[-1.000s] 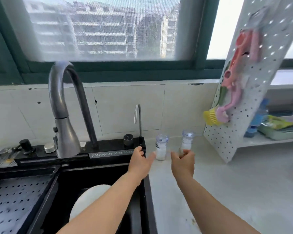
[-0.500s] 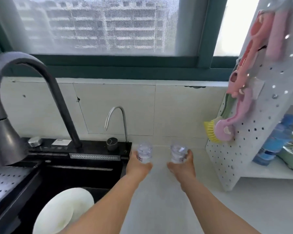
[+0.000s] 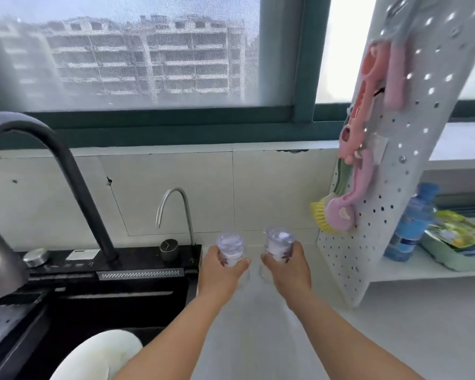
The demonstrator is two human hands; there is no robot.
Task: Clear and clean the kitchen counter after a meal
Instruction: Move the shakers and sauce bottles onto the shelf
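At centre frame the left hand and right hand each close around a clear shaker on the pale counter (apparently mid-clearing), so the next move likely calls for a steady upright lift.

Quick count, going off the black sink as the anchor: two clear shakers with white stuff inside, one just right of the sink, the other a bit further right. Two hands, left hand and right hand, one shaker each. Two faucets behind the sink, big dark one and small chrome one. One white plate in the sink. One blue bottle far right.
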